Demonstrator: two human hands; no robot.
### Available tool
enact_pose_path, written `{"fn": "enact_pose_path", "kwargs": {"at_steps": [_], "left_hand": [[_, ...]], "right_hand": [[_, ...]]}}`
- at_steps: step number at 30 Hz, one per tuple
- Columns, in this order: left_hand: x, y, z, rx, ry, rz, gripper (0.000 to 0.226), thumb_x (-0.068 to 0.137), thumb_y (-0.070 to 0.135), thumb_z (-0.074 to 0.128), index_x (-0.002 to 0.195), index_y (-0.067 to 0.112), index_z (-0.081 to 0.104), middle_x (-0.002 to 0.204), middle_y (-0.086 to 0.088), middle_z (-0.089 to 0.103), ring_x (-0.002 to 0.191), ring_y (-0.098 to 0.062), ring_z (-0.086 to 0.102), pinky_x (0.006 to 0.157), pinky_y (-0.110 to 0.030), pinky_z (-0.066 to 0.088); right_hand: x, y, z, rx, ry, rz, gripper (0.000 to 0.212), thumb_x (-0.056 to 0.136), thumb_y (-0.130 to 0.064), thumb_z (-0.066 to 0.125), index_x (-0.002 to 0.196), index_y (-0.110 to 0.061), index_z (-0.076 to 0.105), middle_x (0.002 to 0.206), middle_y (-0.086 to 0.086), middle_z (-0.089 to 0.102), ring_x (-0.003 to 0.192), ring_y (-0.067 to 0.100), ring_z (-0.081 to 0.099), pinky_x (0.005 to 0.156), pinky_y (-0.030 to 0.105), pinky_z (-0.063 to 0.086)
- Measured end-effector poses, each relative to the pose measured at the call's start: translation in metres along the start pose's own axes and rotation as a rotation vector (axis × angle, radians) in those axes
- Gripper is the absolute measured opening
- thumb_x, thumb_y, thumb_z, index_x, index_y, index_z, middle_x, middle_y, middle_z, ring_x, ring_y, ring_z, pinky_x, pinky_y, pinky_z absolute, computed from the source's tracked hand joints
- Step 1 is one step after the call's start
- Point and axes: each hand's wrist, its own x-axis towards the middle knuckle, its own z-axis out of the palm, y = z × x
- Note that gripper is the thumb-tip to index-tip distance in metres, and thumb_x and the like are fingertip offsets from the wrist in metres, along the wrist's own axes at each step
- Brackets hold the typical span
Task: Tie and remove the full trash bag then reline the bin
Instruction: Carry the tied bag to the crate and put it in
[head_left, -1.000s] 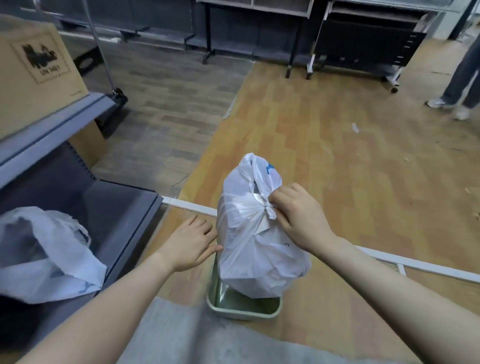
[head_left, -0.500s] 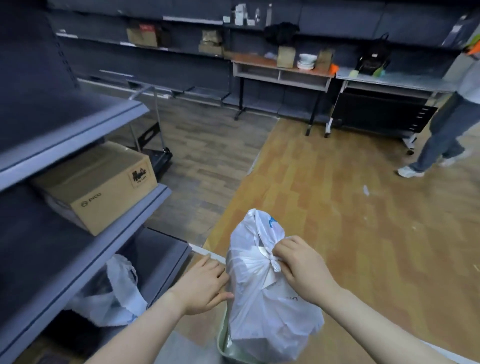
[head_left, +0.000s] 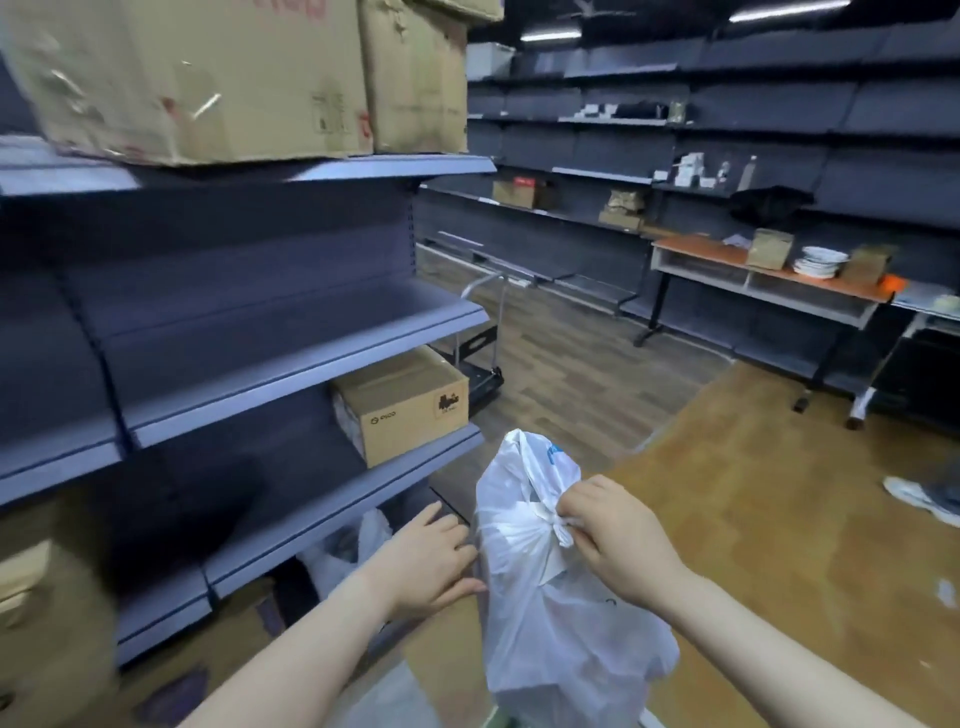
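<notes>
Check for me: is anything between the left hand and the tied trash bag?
Nothing visible. The left hand lies open against the side of the trash bag, fingertips at the plastic, while the right hand pinches the knot.

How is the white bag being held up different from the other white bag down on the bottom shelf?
The held bag is knotted shut at its neck and bulges full; the shelf bag lies loose and crumpled. The right hand pinches the held bag's knot; nothing touches the shelf bag, which the shelf partly hides. Both are thin white plastic.
</notes>
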Motion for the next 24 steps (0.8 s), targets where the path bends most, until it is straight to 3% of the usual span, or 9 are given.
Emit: {"fn": "enact_pose_path", "kwargs": {"at_steps": [3, 8, 12, 14, 18, 21, 24], "left_hand": [[-0.04, -0.011, -0.028, 0.046, -0.029, -0.099, 0.067, 0.097, 0.05, 0.006, 0.061, 0.026, 0.057, 0.06, 0.01, 0.054, 0.06, -0.012, 0.054, 0.077, -0.028, 0.029], [-0.117, -0.018, -0.077, 0.115, -0.06, -0.311, 0.069, 0.098, 0.046, 0.002, 0.058, 0.027, 0.055, 0.058, 0.011, 0.053, 0.056, -0.011, 0.055, 0.075, -0.027, 0.053], [-0.195, -0.007, -0.117, 0.22, -0.139, -0.458, 0.07, 0.098, 0.045, 0.002, 0.058, 0.024, 0.056, 0.057, 0.009, 0.052, 0.055, -0.013, 0.053, 0.078, -0.032, 0.039], [-0.233, 0.002, -0.138, 0.246, -0.207, -0.525, 0.071, 0.098, 0.045, 0.002, 0.059, 0.025, 0.058, 0.057, 0.009, 0.053, 0.056, -0.013, 0.054, 0.074, -0.031, 0.045], [-0.297, 0.027, -0.182, 0.26, -0.307, -0.677, 0.053, 0.093, 0.047, 0.023, 0.06, 0.025, 0.058, 0.058, 0.009, 0.056, 0.058, -0.013, 0.057, 0.073, -0.032, 0.056], [-0.342, 0.046, -0.22, 0.303, -0.375, -0.796, 0.06, 0.096, 0.048, 0.014, 0.061, 0.025, 0.058, 0.06, 0.008, 0.057, 0.06, -0.015, 0.059, 0.074, -0.034, 0.056], [-0.385, 0.066, -0.256, 0.32, -0.446, -0.925, 0.057, 0.095, 0.048, 0.019, 0.062, 0.023, 0.058, 0.061, 0.007, 0.057, 0.061, -0.016, 0.058, 0.074, -0.036, 0.055]], "right_hand": [[0.013, -0.036, 0.001, 0.024, -0.036, -0.119, 0.039, 0.073, -0.031, 0.025, 0.073, -0.013, 0.06, 0.075, -0.002, 0.063, 0.077, 0.023, 0.056, 0.06, 0.026, 0.038], [0.025, -0.103, 0.018, 0.06, -0.02, -0.291, 0.024, 0.078, -0.019, 0.038, 0.075, -0.01, 0.06, 0.077, 0.002, 0.064, 0.079, 0.027, 0.055, 0.061, 0.026, 0.031], [0.027, -0.172, 0.033, 0.121, -0.072, -0.416, 0.014, 0.088, -0.01, 0.048, 0.088, -0.01, 0.061, 0.092, 0.001, 0.063, 0.092, 0.022, 0.049, 0.066, 0.029, 0.035], [0.025, -0.207, 0.04, 0.138, -0.103, -0.469, 0.012, 0.088, -0.009, 0.049, 0.091, -0.011, 0.061, 0.094, -0.002, 0.063, 0.094, 0.02, 0.048, 0.068, 0.031, 0.039], [0.018, -0.273, 0.051, 0.153, -0.143, -0.582, 0.014, 0.089, -0.011, 0.049, 0.093, -0.012, 0.062, 0.096, -0.002, 0.063, 0.095, 0.02, 0.049, 0.066, 0.028, 0.036], [0.011, -0.324, 0.057, 0.16, -0.158, -0.658, 0.017, 0.091, -0.012, 0.046, 0.096, -0.013, 0.062, 0.098, -0.004, 0.062, 0.093, 0.019, 0.047, 0.065, 0.027, 0.033], [0.003, -0.376, 0.063, 0.173, -0.18, -0.708, 0.019, 0.092, -0.011, 0.043, 0.094, -0.011, 0.062, 0.099, -0.004, 0.06, 0.086, 0.017, 0.041, 0.063, 0.03, 0.038]]}}
